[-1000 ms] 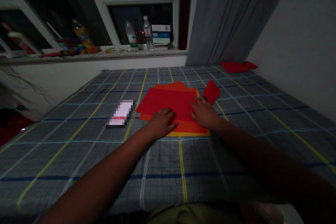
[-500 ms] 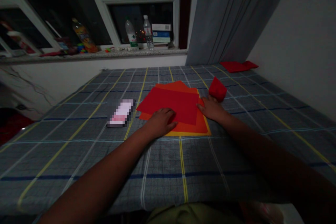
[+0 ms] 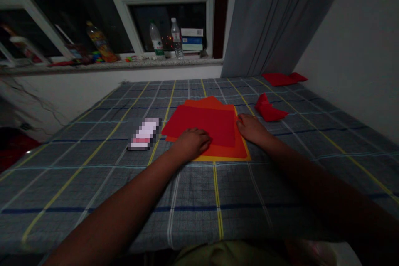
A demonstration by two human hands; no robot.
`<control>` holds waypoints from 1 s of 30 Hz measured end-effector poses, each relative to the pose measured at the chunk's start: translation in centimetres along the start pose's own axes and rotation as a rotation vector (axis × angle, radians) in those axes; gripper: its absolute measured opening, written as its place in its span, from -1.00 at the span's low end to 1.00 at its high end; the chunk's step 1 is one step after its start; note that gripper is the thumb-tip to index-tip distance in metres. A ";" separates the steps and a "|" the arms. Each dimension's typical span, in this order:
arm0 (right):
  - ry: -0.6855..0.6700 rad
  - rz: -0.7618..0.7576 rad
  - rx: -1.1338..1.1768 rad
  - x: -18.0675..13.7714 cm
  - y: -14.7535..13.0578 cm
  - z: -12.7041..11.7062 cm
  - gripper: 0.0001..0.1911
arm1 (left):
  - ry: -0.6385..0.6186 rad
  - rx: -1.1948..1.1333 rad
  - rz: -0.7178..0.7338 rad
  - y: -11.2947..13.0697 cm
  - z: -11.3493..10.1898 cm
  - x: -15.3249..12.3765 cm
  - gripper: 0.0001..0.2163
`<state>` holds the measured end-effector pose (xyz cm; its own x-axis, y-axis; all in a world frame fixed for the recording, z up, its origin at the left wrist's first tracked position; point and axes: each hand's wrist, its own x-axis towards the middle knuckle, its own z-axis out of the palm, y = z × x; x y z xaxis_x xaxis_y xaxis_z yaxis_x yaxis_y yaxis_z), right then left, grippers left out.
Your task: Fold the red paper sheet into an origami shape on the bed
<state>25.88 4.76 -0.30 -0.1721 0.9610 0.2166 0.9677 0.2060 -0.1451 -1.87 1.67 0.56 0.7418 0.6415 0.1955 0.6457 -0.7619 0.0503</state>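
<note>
A stack of red, orange and yellow paper sheets (image 3: 205, 122) lies on the grey checked cloth (image 3: 199, 191). My left hand (image 3: 190, 143) rests on the stack's near left corner with its fingers curled under. At the stack's right edge lies my right hand (image 3: 252, 129), fingers loosely bent, nothing in them. A small folded red paper piece (image 3: 268, 109) lies on the cloth just beyond and right of that hand, apart from it.
A blurred flat rectangle (image 3: 144, 134) lies left of the stack. More red folded paper (image 3: 282, 78) sits at the far right by the grey curtain (image 3: 274, 16). Bottles (image 3: 156, 40) and books (image 3: 190, 40) stand on the window sill.
My right hand held the small red folded piece beside the stack, carried it rightward, let it go on the cloth and drew back to the stack's edge. The left hand stayed put.
</note>
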 end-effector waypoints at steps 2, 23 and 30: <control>0.042 -0.003 0.052 -0.1 -0.3 -0.4 -0.62 | 0.016 -0.025 -0.019 0.1 0.0 0.0 -0.73; -0.021 0.049 0.063 -0.9 -1.2 -0.8 -0.68 | -0.062 0.043 0.084 0.5 -0.6 0.0 -0.76; -0.126 0.061 -0.039 -1.5 -1.8 -1.8 -0.65 | 0.090 -0.123 -0.108 0.6 -0.7 0.0 -0.85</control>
<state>24.76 2.65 1.35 -0.1322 0.9876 0.0852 0.9831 0.1416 -0.1158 -1.58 1.14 1.31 0.6470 0.7136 0.2687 0.6893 -0.6980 0.1939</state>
